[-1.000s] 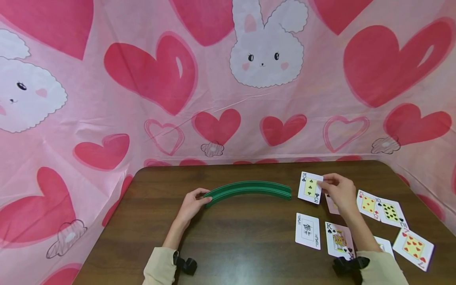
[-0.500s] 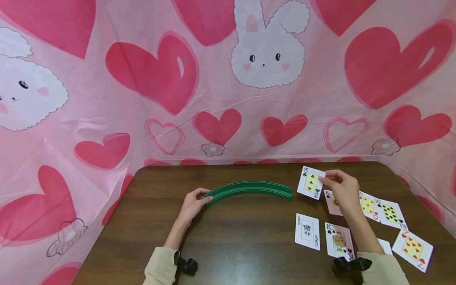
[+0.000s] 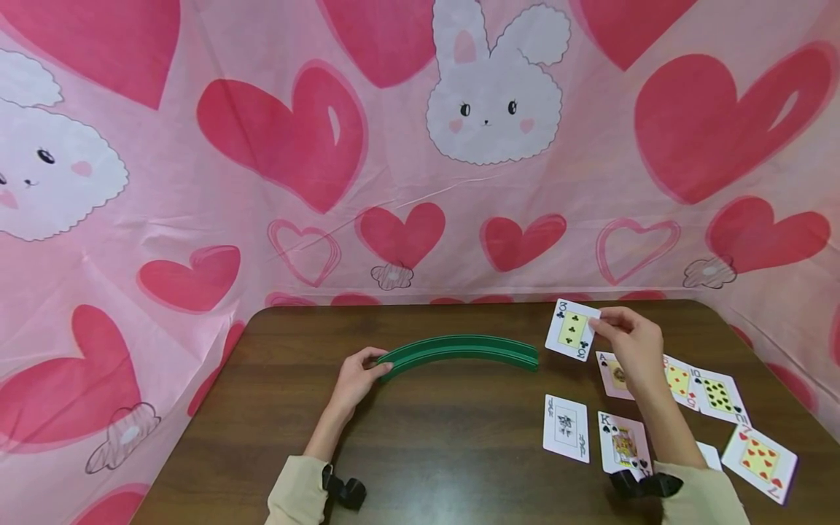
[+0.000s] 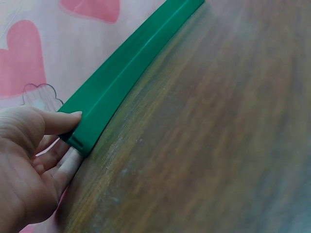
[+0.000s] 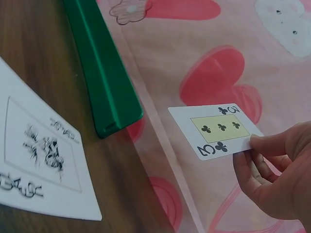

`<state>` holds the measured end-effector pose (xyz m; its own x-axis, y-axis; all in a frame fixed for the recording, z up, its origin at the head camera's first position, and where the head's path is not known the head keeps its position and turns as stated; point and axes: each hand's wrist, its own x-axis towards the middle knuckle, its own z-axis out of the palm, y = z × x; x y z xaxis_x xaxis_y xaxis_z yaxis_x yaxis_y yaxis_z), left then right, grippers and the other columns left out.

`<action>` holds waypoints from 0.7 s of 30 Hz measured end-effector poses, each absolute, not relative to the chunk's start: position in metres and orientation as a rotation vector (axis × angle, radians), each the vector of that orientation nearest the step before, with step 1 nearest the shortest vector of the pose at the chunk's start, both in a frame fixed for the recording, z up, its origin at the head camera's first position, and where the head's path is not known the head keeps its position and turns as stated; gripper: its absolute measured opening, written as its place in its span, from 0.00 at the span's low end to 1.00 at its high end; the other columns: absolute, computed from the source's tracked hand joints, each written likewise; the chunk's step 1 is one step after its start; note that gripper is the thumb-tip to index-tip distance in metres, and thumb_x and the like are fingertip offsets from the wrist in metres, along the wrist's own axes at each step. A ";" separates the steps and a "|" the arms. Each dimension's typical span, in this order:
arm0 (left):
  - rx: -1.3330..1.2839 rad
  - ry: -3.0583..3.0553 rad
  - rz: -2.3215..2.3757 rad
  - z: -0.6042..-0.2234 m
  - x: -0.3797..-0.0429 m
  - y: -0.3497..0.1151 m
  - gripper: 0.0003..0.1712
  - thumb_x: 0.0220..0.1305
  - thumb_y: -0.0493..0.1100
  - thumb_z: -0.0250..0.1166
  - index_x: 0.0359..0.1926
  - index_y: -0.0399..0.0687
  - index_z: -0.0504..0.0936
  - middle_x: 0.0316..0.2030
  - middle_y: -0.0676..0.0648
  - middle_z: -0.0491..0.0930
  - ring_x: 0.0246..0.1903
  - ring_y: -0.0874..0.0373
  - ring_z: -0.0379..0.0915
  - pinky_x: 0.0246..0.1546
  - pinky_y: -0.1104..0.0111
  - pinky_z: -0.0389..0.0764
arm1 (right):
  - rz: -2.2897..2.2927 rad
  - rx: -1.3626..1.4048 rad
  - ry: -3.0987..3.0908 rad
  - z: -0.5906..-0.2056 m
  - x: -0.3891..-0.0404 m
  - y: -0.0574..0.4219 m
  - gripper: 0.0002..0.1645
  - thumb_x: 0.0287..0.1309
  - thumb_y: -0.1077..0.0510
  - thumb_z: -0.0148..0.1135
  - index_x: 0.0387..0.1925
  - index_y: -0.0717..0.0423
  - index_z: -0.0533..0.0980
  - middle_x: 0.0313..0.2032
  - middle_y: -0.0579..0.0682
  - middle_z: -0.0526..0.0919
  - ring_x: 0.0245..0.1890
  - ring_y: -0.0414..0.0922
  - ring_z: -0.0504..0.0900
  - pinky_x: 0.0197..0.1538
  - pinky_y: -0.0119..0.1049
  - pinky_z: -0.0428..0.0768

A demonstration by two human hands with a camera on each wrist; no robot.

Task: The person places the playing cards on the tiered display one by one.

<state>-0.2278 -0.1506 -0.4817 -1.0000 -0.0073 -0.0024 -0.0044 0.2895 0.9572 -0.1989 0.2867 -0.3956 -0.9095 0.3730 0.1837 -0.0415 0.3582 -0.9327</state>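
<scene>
A curved green card holder (image 3: 459, 348) stands on the wooden table, its slots facing up. My left hand (image 3: 357, 378) pinches its left end, thumb on the near face in the left wrist view. Past the holder's right end, my right hand (image 3: 631, 346) pinches a three of clubs (image 3: 572, 330) by its right edge, raised above the table with its face toward me. In the right wrist view the thumb lies on top of the card (image 5: 218, 130) and the fingers are beneath it. No card shows in the holder (image 5: 109, 92).
Face up on the right lie a joker (image 3: 566, 429), a king of spades (image 3: 623, 445), an ace (image 3: 613, 375), a five of diamonds (image 3: 679, 380), a ten of spades (image 3: 720, 395) and a seven of hearts (image 3: 760, 463). My right forearm partly covers another card (image 3: 711, 456). Heart-print cloth (image 3: 485, 182) hangs behind.
My right hand has lifted the three of clubs a little upward and away from me, uncovering more of the ace. The left hand and the green holder have stayed in place.
</scene>
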 end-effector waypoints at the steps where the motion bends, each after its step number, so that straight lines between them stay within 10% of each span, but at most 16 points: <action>1: 0.011 -2.522 -1.871 -0.482 -0.228 -0.151 0.13 0.66 0.36 0.71 0.49 0.36 0.86 0.43 0.42 0.84 0.38 0.54 0.77 0.40 0.66 0.76 | 1.586 -0.285 -2.251 -0.395 -0.199 0.286 0.20 0.68 0.59 0.68 0.51 0.72 0.78 0.29 0.33 0.79 0.32 0.34 0.81 0.38 0.22 0.79; 21: 0.021 -2.518 -1.891 -0.481 -0.227 -0.149 0.13 0.66 0.35 0.70 0.50 0.35 0.86 0.44 0.42 0.83 0.39 0.54 0.77 0.41 0.65 0.76 | 1.802 -0.274 -2.073 -0.382 -0.203 0.278 0.06 0.65 0.64 0.69 0.42 0.62 0.83 0.29 0.37 0.81 0.31 0.33 0.81 0.39 0.23 0.81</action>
<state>-0.2265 -0.1495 -0.4806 -0.9999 -0.0062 -0.0139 -0.0151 0.2786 0.9603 -0.2029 0.2780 -0.3820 -0.9093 0.3864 0.1546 -0.0993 0.1594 -0.9822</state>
